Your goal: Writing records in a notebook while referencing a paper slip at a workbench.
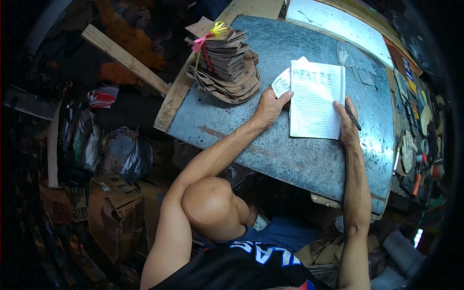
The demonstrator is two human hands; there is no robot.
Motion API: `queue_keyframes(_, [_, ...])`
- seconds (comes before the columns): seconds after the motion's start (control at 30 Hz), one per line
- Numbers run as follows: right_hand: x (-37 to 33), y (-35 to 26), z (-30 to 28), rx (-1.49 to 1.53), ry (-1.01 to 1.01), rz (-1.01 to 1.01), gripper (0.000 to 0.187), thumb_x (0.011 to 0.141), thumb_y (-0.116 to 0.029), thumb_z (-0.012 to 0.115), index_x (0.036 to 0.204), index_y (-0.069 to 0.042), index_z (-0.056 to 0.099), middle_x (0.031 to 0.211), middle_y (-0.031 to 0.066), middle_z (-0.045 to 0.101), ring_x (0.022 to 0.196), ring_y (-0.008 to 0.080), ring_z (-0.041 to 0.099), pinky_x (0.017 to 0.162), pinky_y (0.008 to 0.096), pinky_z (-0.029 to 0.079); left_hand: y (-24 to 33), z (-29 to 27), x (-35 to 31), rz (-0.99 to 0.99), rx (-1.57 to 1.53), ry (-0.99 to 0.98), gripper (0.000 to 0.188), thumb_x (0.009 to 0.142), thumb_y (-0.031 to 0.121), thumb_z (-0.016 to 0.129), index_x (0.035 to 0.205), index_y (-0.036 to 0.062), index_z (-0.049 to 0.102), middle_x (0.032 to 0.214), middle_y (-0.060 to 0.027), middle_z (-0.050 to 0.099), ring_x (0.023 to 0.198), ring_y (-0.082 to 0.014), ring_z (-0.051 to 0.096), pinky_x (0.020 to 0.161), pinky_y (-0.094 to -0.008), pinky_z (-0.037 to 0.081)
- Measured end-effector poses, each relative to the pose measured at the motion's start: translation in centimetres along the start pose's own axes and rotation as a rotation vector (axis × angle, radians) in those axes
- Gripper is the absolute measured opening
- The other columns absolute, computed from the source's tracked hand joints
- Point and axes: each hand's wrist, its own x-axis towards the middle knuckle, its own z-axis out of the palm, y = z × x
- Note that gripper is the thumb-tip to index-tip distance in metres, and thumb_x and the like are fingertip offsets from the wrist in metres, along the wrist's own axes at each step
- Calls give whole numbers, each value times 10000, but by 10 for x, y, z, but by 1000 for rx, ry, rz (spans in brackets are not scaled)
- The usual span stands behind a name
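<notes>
The black shirt (212, 268) is cropped; the right hand (347, 127) half-hides a pen (356, 123).

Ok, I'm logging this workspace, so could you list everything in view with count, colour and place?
Table: one, grey, centre
Pad: one, white, between the hands
Slip: one, white, at pad's left
Pen: one, dark, by right hand
Stack: one, brown, table's left
Ribbons: several, pink, red, yellow, on stack
Plank: one, tan, upper left
Boxes: several, brown, lower left
Tools: many, mixed, far right
Rest: too dark
Left hand: one, bare, holding slip
Right hand: one, bare, holding pad
</notes>
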Motion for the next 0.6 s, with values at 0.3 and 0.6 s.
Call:
queue_keyframes(0.3, [-6,-9,7,1,55,-43,477,880,-335,613,1176,25,513,914,133,625,781,172,610,702,296,498,-10,2,3,39,-25,34,304,939,119,584,1189,-53,576,1142,-103,648,1034,-140,606,915,-294,471])
queue_keyframes(0.6, [-4,-11,9,85,2,-33,411,898,-269,615,1175,16,510,980,127,629,829,145,601,734,271,490,-7,-2,2,21,-7,35,290,939,92,577,1200,-35,569,1158,-94,639,1046,-145,597,927,-292,458])
